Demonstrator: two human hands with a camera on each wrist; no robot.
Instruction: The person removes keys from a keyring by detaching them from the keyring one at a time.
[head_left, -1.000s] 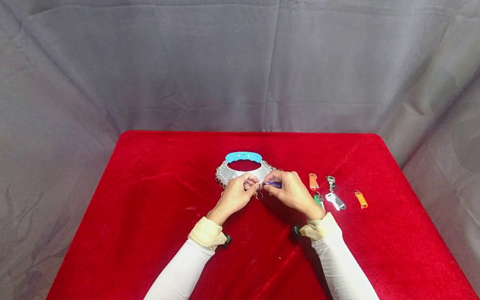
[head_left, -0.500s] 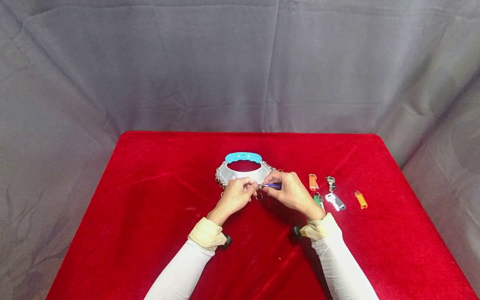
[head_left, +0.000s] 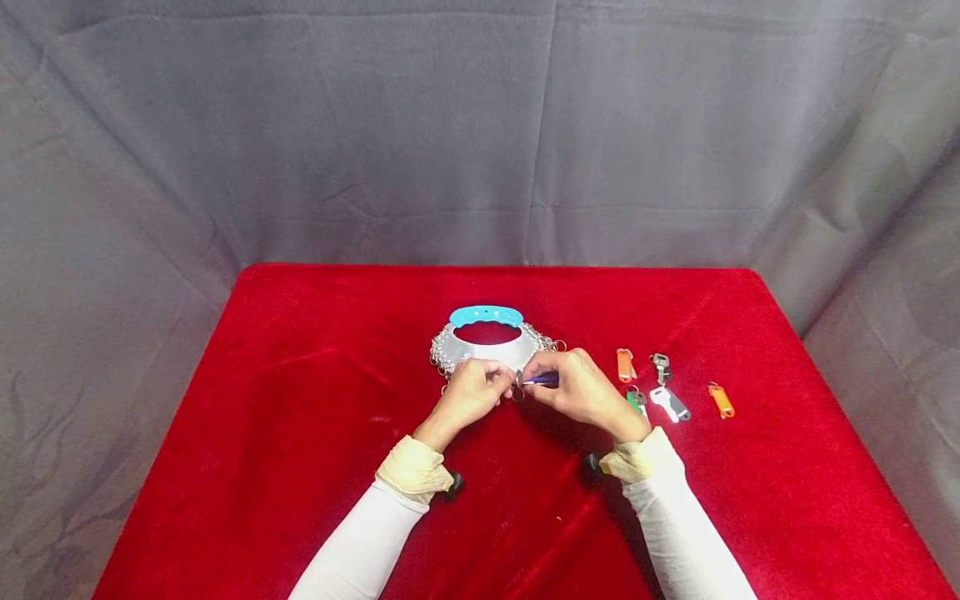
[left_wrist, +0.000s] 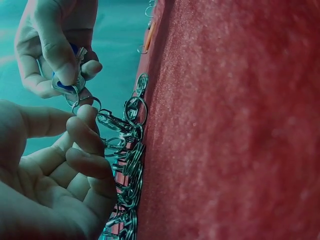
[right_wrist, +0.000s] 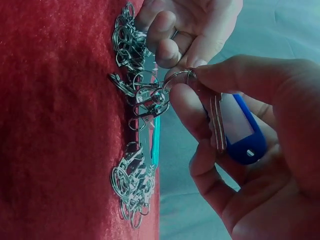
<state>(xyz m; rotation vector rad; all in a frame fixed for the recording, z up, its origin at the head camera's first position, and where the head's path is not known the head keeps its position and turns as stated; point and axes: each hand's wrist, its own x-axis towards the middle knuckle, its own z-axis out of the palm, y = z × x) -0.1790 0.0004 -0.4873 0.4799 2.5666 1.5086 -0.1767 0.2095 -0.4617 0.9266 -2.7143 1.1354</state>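
A silver plate [head_left: 487,352] with a light-blue handle [head_left: 486,316] lies mid-table, with metal clasps and split rings [right_wrist: 125,185] hanging along its edge. At its near edge my left hand [head_left: 471,390] pinches one split ring [left_wrist: 93,99] between thumb and fingertips. Just to the right, my right hand [head_left: 581,387] grips a key [right_wrist: 217,125] with a blue key tag [right_wrist: 251,152]. The small ring on that key meets the pinched split ring at the fingertips. Whether the two are linked is hard to tell.
To the right lie an orange tag [head_left: 626,365], a key [head_left: 661,365], a green tag [head_left: 635,400], a white key [head_left: 664,402] with a dark grey tag [head_left: 678,407], and another orange tag [head_left: 722,402]. Red cloth [head_left: 300,467] covers the table; grey curtains [head_left: 390,125] surround it.
My right hand has shifted slightly down toward me with the blue-tagged key. My left fingers have drawn closer together at the ring. The loose keys and tags lie as before.
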